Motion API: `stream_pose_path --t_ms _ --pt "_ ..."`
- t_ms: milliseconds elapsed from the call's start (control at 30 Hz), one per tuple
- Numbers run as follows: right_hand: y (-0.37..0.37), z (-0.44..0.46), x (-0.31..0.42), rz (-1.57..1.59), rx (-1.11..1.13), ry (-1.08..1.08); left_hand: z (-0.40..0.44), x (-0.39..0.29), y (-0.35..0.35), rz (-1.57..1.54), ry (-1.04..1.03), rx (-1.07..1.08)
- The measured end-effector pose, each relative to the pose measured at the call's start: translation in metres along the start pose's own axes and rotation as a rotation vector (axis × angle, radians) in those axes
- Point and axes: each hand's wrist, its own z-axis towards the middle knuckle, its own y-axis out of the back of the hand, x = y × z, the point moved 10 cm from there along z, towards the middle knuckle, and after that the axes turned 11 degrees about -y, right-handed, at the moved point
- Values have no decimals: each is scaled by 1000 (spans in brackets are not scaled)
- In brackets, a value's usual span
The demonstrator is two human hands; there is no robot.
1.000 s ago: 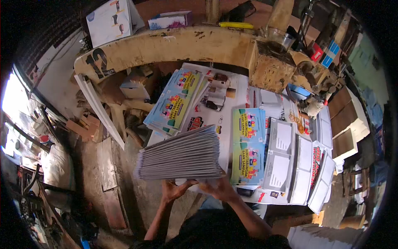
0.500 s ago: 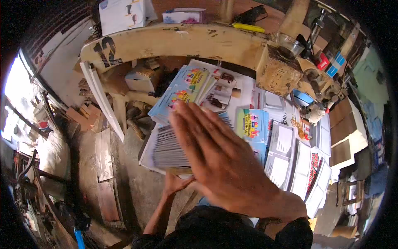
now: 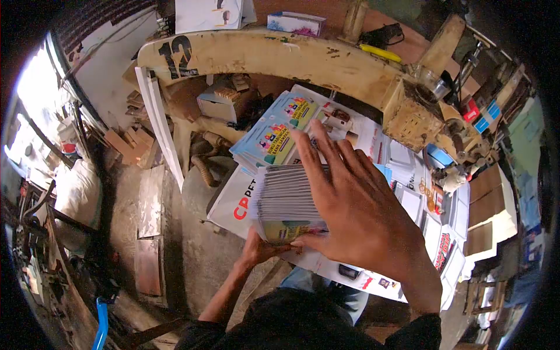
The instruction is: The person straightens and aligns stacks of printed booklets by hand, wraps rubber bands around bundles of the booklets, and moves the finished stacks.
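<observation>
A thick stack of booklets [image 3: 284, 195] stands edge-up, its pale page edges facing me and a printed cover showing at the near side. My left hand [image 3: 259, 248] grips that stack from below at its near left corner. Across its right side reaches my right hand [image 3: 364, 216], thumb against the near cover and fingers stretched over toward the far side; the fingertips' exact contact is hidden. Behind it, more blue and yellow booklets [image 3: 274, 140] lie in overlapping piles on a printed sheet [image 3: 236, 201].
A cream metal machine frame [image 3: 274, 55] marked 12 arches behind the work surface. White printed sheets [image 3: 434, 256] lie to the right, beside a worn metal block [image 3: 411, 114]. A yellow cutter [image 3: 380, 53] rests on the frame. A white sack [image 3: 79, 189] stands at far left.
My right hand has gone from lying flat over the stack to spanning it with spread fingers and thumb. The stack appears farther right as the view shifts, and its near cover now shows.
</observation>
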Motion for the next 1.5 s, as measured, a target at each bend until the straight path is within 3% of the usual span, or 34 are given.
stream_pose_path --t_ms 67,167,200,300,367,400,433,500,567,600,633,667,733,767,833,900,933,967,1033,1100,1133,1200,1233,1267,1367,1433,1500 --pt "3 -2 -2 -25 -51 19 1 3 -8 -273 76 7" --pt "2 -4 2 72 -8 74 -3 6 8 -190 9 -84" --pt "0 -3 -1 79 27 40 -5 7 20 -290 -57 -135" --pt "0 -14 -17 110 56 -119 -24 -12 69 165 -154 -119" --pt "7 -40 -53 519 -129 -285 -49 -48 101 73 -141 -210" --pt "-15 -55 -76 616 -74 -522 -73 -31 117 -201 -46 -350" --pt "-41 -68 -84 840 -98 -573 -99 -21 130 -479 20 -522" --pt "-111 -96 -83 1209 78 -845 -131 -22 149 -632 114 -691" --pt "-179 -120 -83 1040 101 -811 -153 -28 141 -482 513 -603" --pt "-201 -133 -79 806 53 -769 -165 -29 138 -409 648 -526" --pt "-214 -141 -80 813 47 -781 -165 -37 141 -324 602 -457" --pt "-243 -148 -76 964 233 -831 -164 -46 144 -234 558 -399" --pt "-261 -161 -65 1144 526 -951 -150 -75 157 -54 313 -361" --pt "-257 -157 -68 1144 528 -958 -139 -88 164 45 187 -363" --pt "-231 -128 -74 1103 377 -769 -107 -114 178 227 -42 -380" --pt "-207 -106 -91 1142 157 -796 -78 -128 187 338 -185 -374" --pt "-187 -92 -94 1166 56 -682 -60 -131 191 365 -216 -342" --pt "-166 -81 -95 1184 -45 -567 -46 -130 192 379 -223 -294" --pt "-169 -83 -104 1165 -67 -651 -26 -120 187 409 -204 -170" --pt "-198 -90 -117 1087 -69 -716 -19 -103 173 432 -172 -59" --pt "-236 -92 -121 1112 49 -661 -17 -89 164 415 -153 -25" --pt "-244 -100 -111 995 1 -649 -17 -59 150 272 -128 -56" --pt "-243 -99 -107 870 -55 -621 -17 -41 154 38 -120 -194" --pt "-242 -102 -104 683 -157 -593 -20 -13 165 37 -119 -193" --pt "-254 -98 -109 879 -62 -724 -17 -36 172 536 -211 -238" --pt "-245 -97 -124 878 -57 -762 -24 -28 171 286 -122 -319" --pt "-238 -89 -147 880 -59 -810 -22 -15 178 310 -93 -292"
